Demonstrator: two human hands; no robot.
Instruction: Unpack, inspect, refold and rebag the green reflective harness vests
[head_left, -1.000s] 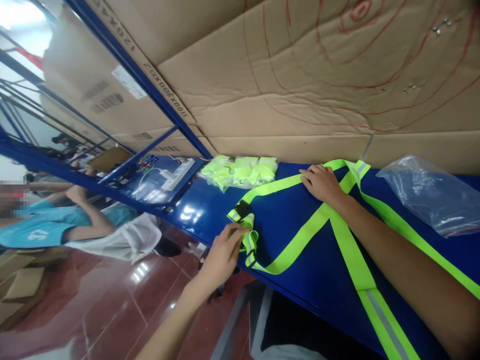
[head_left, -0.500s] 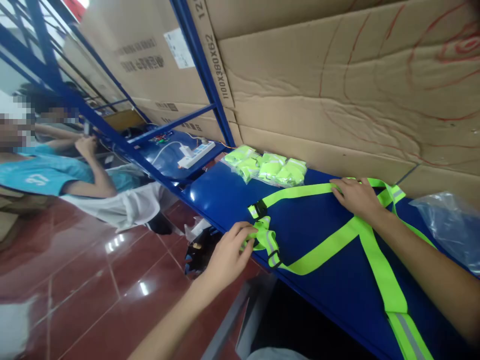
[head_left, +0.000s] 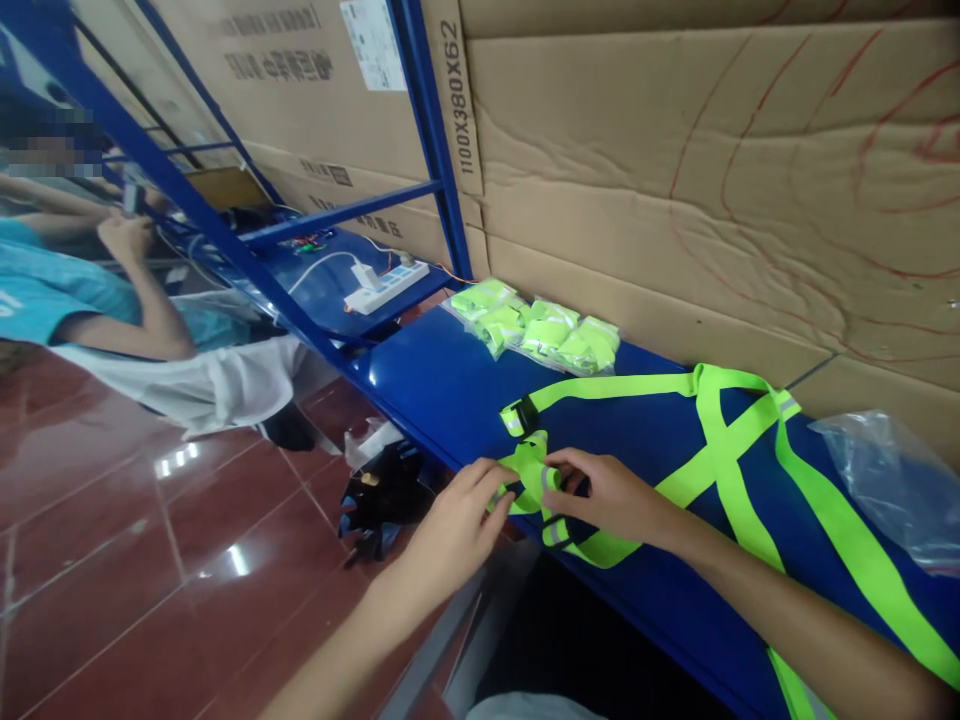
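A neon yellow-green reflective safety vest (head_left: 724,440) made of elastic straps lies spread over the blue tabletop (head_left: 427,385), two of its straps crossing near the back. At the table's front edge, my left hand (head_left: 472,500) pinches a bunched strap end with silver reflective tape. Just to its right, my right hand (head_left: 611,498) has thumb and fingers closed around a loop of the same strap. One black buckle (head_left: 527,411) lies behind the hands. Another black buckle (head_left: 556,532) sits on the strap below my right hand. My fingers hide part of the bunched strap.
Several bagged green vests (head_left: 536,328) lie at the back against a cardboard wall (head_left: 585,150). A clear plastic bag (head_left: 885,480) lies at right. Left are a blue rack post (head_left: 217,225), a white power strip (head_left: 386,288) and a seated person in a blue shirt (head_left: 82,290).
My right hand has left the far strap crossing and come down left to the bunched strap beside my left hand. My left hand stays on the strap end. The camera view has shifted slightly.
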